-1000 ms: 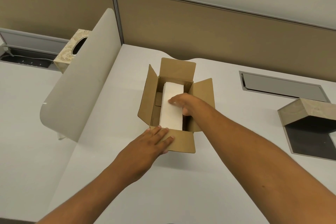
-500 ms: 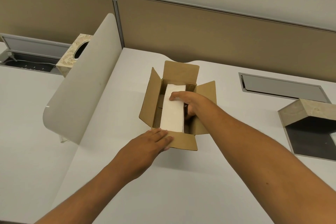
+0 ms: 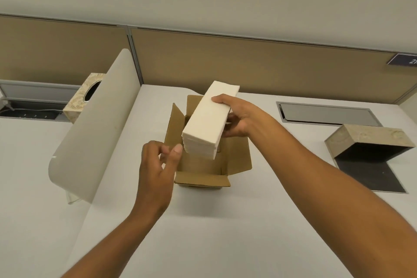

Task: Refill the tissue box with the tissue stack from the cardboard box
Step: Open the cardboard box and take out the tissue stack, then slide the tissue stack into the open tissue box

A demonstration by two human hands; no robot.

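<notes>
A white tissue stack (image 3: 207, 119) is held in the air above the open brown cardboard box (image 3: 203, 169) at the middle of the white desk. My right hand (image 3: 237, 118) grips the stack from its right side, thumb on top. My left hand (image 3: 158, 165) hovers just left of the stack's near end, fingers loosely apart, holding nothing. An open tissue box (image 3: 370, 142) with a beige patterned cover and a dark base panel lies at the right. The inside of the cardboard box looks bare where it shows.
A curved white divider (image 3: 97, 128) stands to the left. Behind it sits another patterned tissue box (image 3: 83, 99) with an oval opening. A grey cable tray lid (image 3: 327, 113) is set into the desk at the back right. Tan partition panels (image 3: 248, 63) close off the rear.
My right hand has lifted the tissue stack out of the cardboard box. My left hand has come off the box's front flap and risen beside the stack.
</notes>
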